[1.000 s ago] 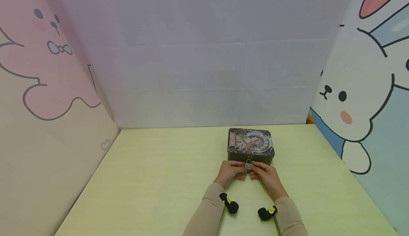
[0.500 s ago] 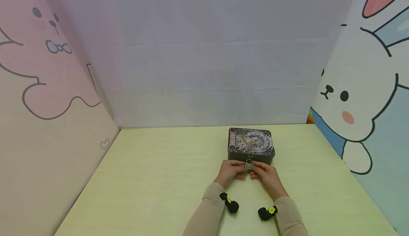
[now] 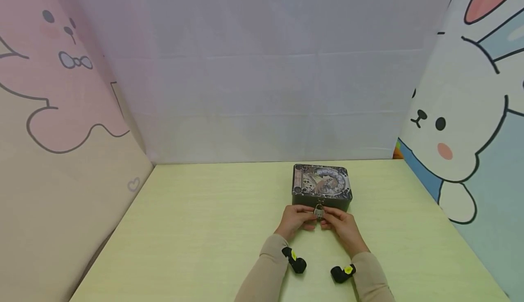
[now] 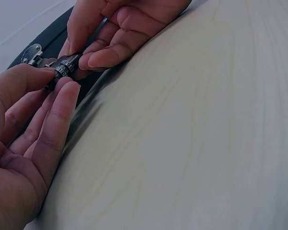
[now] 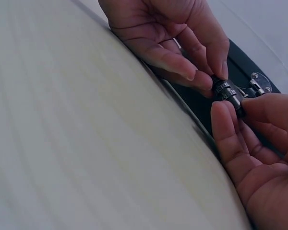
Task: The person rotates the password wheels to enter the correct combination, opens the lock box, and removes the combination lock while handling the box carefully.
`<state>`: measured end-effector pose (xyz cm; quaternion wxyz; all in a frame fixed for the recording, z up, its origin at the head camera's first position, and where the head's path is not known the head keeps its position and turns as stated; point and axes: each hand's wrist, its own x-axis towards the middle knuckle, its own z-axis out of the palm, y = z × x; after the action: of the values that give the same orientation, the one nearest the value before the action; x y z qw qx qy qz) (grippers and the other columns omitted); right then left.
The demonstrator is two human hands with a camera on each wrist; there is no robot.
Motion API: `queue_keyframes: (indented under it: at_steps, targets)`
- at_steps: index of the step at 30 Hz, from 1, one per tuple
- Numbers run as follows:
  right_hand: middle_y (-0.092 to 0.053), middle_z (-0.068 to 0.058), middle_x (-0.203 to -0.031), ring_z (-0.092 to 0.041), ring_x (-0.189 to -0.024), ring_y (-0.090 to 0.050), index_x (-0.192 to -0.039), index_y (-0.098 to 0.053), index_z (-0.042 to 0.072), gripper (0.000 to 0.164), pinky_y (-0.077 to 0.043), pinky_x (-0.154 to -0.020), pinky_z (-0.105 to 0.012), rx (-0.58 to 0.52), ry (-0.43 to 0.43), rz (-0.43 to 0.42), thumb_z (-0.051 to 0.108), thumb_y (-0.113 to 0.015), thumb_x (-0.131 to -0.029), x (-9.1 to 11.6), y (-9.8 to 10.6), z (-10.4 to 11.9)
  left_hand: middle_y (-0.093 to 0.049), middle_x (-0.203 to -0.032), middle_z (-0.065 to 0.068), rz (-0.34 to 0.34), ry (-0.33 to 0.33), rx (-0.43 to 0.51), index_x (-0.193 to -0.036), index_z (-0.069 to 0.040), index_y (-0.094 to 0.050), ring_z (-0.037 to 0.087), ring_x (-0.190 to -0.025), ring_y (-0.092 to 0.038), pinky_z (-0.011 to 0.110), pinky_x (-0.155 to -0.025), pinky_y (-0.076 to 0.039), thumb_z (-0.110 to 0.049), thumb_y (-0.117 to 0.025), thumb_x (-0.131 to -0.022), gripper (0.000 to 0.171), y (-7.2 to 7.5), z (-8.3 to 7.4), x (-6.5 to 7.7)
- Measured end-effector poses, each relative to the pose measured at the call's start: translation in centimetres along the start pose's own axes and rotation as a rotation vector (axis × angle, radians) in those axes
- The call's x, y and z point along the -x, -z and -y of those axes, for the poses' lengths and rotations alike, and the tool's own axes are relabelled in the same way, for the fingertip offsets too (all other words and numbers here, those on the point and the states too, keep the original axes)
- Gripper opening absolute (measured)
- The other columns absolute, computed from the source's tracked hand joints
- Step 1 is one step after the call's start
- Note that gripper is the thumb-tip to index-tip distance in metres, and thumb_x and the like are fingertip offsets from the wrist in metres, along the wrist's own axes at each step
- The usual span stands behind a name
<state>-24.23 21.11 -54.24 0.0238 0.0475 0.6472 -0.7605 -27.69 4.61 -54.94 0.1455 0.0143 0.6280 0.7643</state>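
A small combination padlock [image 3: 319, 211] hangs at the front of a dark tin box [image 3: 321, 199] with a patterned lid. In the left wrist view, the padlock's number dials [image 4: 63, 70] face the person, and its shackle runs to a metal hasp [image 4: 33, 55] on the box. My left hand [image 3: 293, 220] pinches the padlock from the left side between thumb and fingers. From the other side my right hand [image 3: 343, 228] pinches it too, as the right wrist view [image 5: 264, 158] also shows. The digits are too small to read. The lid is down.
The box stands on a pale wood-grain table [image 3: 196, 229], near its back edge. A white curtain [image 3: 262, 88] hangs behind. Printed cartoon panels flank both sides, with a rabbit [image 3: 462, 111] on the right. Black wrist cameras [image 3: 298, 264] are strapped to both sleeves.
Both hands stay on the padlock in nearly the same place. The box has not moved; only a slight shift of the head view shows.
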Motion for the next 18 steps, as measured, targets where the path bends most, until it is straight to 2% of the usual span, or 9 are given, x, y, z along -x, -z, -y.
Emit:
queue_keyframes:
  at_steps: [4,7,10,13,18]
  targets:
    - [-0.07,-0.006,-0.094,-0.013,-0.073,-0.066,-0.124,-0.056,-0.021,0.032,-0.061,-0.066,-0.024,-0.029,0.042,0.023,-0.005,-0.058,-0.097,-0.02,0.17,-0.36,-0.072,-0.082,0.02,0.009,0.005,0.008,-0.101,0.01,-0.073,0.016,-0.061,-0.068,0.033,-0.059,-0.064,0.009,-0.073,-0.082,0.019,0.09,0.03,-0.08]
    - [-0.07,-0.006,-0.094,-0.015,-0.074,-0.067,-0.12,-0.063,-0.016,0.029,-0.061,-0.066,-0.024,-0.081,0.113,0.08,0.0,-0.063,-0.095,0.1,0.41,-0.7,-0.073,-0.083,0.019,0.016,0.009,0.008,-0.101,0.01,-0.073,0.015,-0.061,-0.068,0.032,-0.059,-0.063,0.009,-0.073,-0.082,0.019,0.18,0.1,-0.08]
    - [-0.071,-0.004,-0.093,-0.014,-0.074,-0.067,-0.117,-0.067,-0.011,0.027,-0.061,-0.065,-0.023,-0.096,0.139,0.105,0.004,-0.067,-0.094,0.19,0.5,-0.81,-0.073,-0.087,0.018,0.018,0.009,0.007,-0.102,0.011,-0.073,0.016,-0.062,-0.069,0.032,-0.059,-0.063,0.009,-0.073,-0.082,0.02,0.23,0.15,-0.02]
    - [-0.07,-0.006,-0.094,-0.014,-0.074,-0.067,-0.121,-0.062,-0.016,0.03,-0.061,-0.066,-0.024,-0.06,0.104,0.071,0.0,-0.063,-0.095,0.07,0.36,-0.7,-0.073,-0.091,0.019,0.021,0.002,0.012,-0.103,0.012,-0.072,0.017,-0.064,-0.069,0.033,-0.06,-0.064,0.011,-0.072,-0.081,0.021,0.2,0.14,0.03]
    - [-0.069,-0.007,-0.094,-0.014,-0.073,-0.066,-0.128,-0.051,-0.023,0.034,-0.062,-0.068,-0.025,0.01,-0.001,-0.01,-0.008,-0.053,-0.098,-0.12,-0.01,-0.22,-0.073,-0.093,0.019,0.022,-0.013,0.015,-0.103,0.012,-0.072,0.018,-0.066,-0.069,0.034,-0.061,-0.064,0.014,-0.073,-0.08,0.024,0.09,0.01,0.16]
